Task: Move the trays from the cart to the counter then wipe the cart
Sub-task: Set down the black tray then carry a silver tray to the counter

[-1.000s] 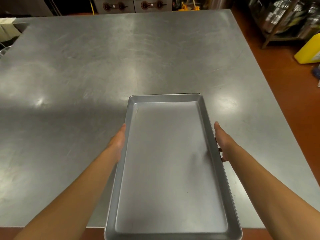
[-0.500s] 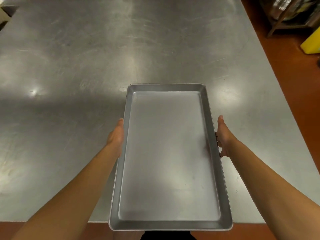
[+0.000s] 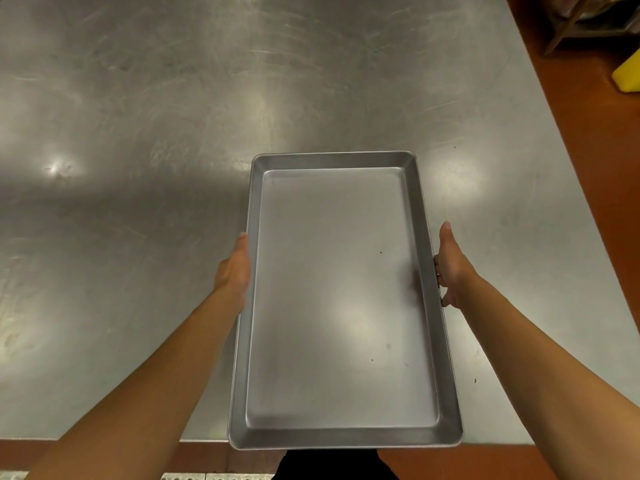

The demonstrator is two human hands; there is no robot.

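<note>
Both hands held the tray (image 3: 341, 306) over the counter (image 3: 138, 133), at its near edge: left hand (image 3: 233, 271) gripped the tray's left rim, right hand (image 3: 450, 268) its right rim, fingers curled underneath.
</note>
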